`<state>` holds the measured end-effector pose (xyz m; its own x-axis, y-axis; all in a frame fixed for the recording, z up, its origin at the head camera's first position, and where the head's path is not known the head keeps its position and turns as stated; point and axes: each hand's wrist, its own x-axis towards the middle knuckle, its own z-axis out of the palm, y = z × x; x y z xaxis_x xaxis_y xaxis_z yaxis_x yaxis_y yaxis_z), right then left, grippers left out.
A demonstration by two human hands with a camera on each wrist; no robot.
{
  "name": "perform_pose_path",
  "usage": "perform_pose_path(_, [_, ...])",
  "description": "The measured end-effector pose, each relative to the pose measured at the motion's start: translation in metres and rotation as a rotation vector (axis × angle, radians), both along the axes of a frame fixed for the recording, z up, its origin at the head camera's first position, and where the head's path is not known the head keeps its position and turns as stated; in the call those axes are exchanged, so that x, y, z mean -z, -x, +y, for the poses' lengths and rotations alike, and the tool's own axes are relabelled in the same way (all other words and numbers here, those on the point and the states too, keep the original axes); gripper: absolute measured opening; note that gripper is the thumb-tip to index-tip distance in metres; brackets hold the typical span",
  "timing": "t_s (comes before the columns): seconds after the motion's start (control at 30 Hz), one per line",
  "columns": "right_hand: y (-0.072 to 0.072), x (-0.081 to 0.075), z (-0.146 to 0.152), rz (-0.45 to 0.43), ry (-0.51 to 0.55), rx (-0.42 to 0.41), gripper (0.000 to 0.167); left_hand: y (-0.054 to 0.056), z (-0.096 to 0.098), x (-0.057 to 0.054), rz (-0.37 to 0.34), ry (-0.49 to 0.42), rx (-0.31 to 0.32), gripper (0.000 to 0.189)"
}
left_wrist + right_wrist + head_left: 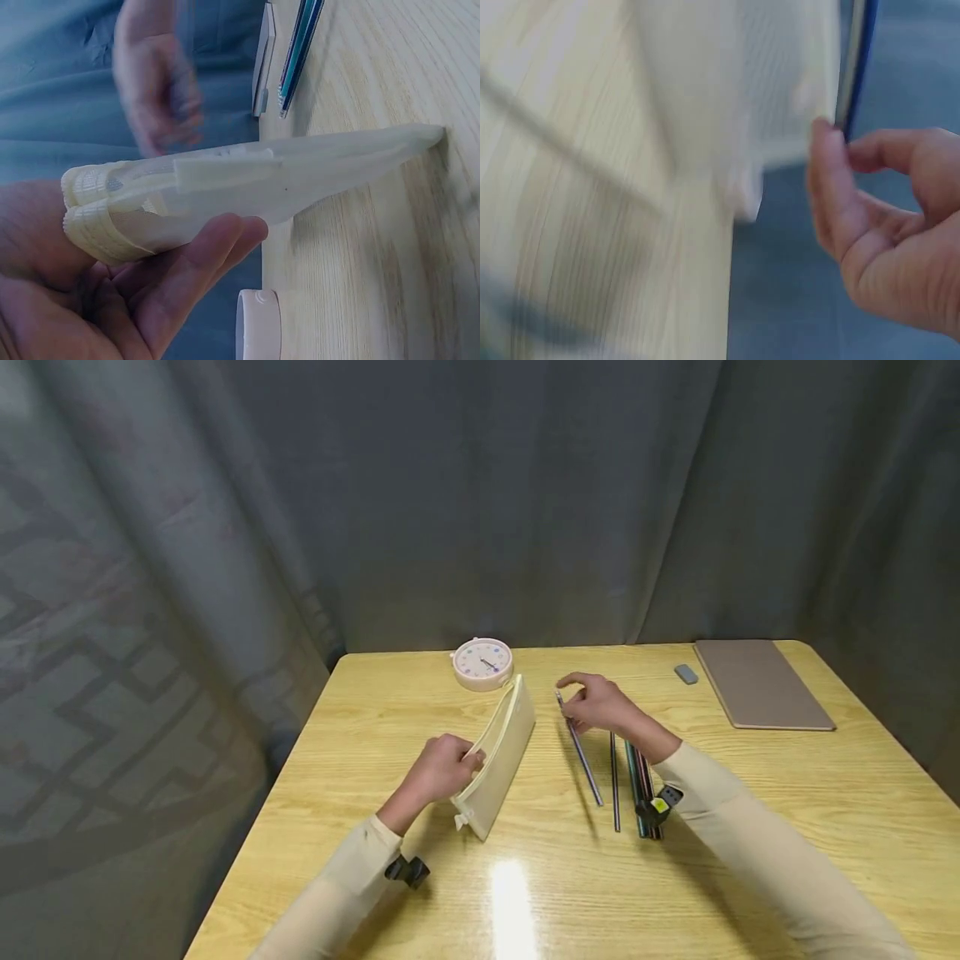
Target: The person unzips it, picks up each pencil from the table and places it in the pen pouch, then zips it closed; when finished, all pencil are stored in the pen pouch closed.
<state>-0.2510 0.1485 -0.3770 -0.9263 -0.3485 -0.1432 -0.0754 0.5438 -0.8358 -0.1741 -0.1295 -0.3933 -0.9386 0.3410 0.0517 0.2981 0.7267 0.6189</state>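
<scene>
Pouch [504, 770], pale cream, is the larger of the two things I have in hand: it stands on the table on a long edge, leaning a little, its mouth gaping upward and to the left. Its long axis runs away from me and slightly right, the far end near the clock, the near end toward my side. My left hand [441, 768] grips the mouth's rim toward that near end, fingers curled and thumb over the edge.

Smaller is the slim bluish pencil [584, 760], held right of the pouch in my right hand [602, 703] — thumb and fingertips pinching it near its pale-tipped far end. Its long axis slants from that end, upper left, down to the near end, lower right. My right wrist view is blurred, but the pinch shows.

Dark grey-blue curtains [480, 510] hang behind and to the left. Before them stands the light wood-grain table [360, 710], a bright glare patch near its front. On it lie a brown notebook [761, 683] at far right, a pale round clock [483, 663] at the back, several dark pencils [642, 789] partly under my right forearm — and a small grey eraser [686, 674] beside the notebook.
</scene>
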Motion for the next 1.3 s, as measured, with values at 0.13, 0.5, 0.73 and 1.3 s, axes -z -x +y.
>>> perform_pose_path(0.13, [-0.004, -0.017, -0.043, -0.105, 0.314, 0.034, 0.049, 0.001, -0.001, 0.001, -0.013, 0.005, -0.014, 0.052])
perform_pose_path(0.5, [-0.002, -0.001, -0.101, 0.120, 0.510, 0.285, 0.029, 0.005, 0.004, 0.005, 0.027, 0.000, -0.030, 0.045])
perform_pose_path(0.73, [-0.002, 0.004, -0.097, 0.334, 0.453, 0.343, 0.023, 0.003, 0.004, 0.002, 0.045, 0.006, -0.048, 0.042])
perform_pose_path(1.3, [0.005, 0.006, -0.097, 0.422, 0.591, 0.416, 0.019, -0.001, 0.005, 0.000, 0.007, 0.018, -0.042, 0.045])
